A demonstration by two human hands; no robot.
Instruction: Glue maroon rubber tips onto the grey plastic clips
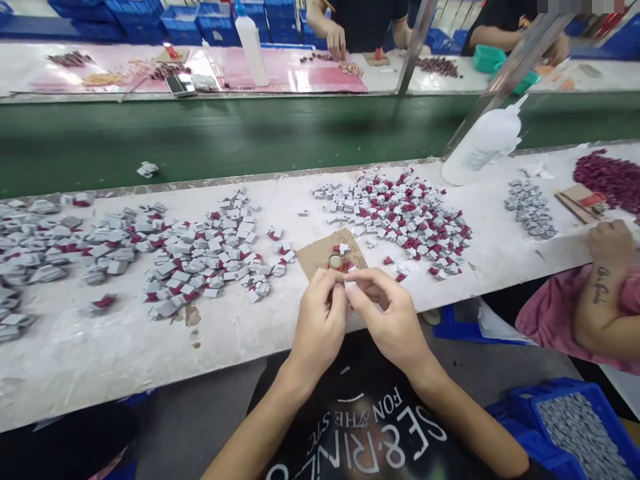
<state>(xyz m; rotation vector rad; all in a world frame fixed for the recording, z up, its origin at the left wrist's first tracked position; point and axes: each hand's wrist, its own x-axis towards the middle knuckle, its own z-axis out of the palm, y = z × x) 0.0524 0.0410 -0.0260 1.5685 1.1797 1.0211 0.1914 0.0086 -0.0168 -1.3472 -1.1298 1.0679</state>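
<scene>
- Left hand: thumb and forefinger pinched together at the left side of a small pale block.
- Right hand: thumb and forefinger pinching the same block from the other side, remaining fingers curled in behind.
- Block sits between the two sets of fingertips, mostly covered; can't tell whether a dark red insert is in there with it.
- Cardboard pad is directly beneath and just beyond the fingertips. On it: a round metal-rimmed cap, just ahead of the left fingertips, and a grey-and-red piece right behind the cap.
- Mixed grey-and-red pile: ahead and to the right of the right hand. Larger grey-block pile: left of the left hand, well apart from it.
- White squeeze bottle: beyond the right hand, past the pile. Co-worker's hand: far out to the right.
- Handling, my read: part is tiny, so go light, tips only; a hard squeeze could skew it or pop it out.
- Let one hand steady while the other does the fine adjusting; square the faces before pressing.
- Work low over the pad so a drop lands there. Watch the knuckles near the cap, easy to knock.
</scene>
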